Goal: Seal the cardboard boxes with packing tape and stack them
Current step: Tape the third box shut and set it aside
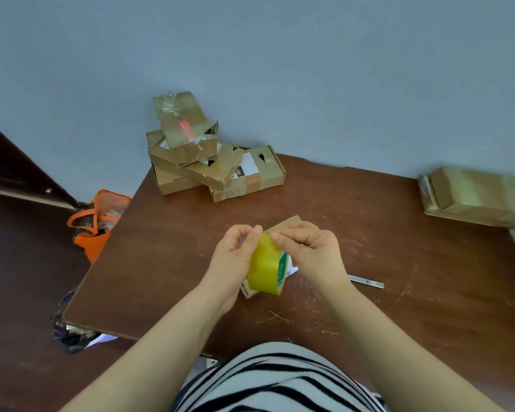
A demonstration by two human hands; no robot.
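A yellow roll of packing tape (266, 267) stands on edge above the middle of the brown table (399, 263). My left hand (235, 257) grips the roll from the left, thumb and fingers curled at its top. My right hand (309, 251) pinches at the roll's upper edge with its fingertips. Under both hands lies a small cardboard box (289, 226), mostly hidden. A pile of several cardboard boxes (208, 156) is stacked unevenly at the table's far left corner against the wall. One taped box (476, 196) lies at the far right edge.
A metal blade or cutter (366, 281) lies on the table right of my right hand. An orange bag (97, 227) sits on the floor left of the table. A dark plastic bag with papers (72, 331) lies by the table's near left corner.
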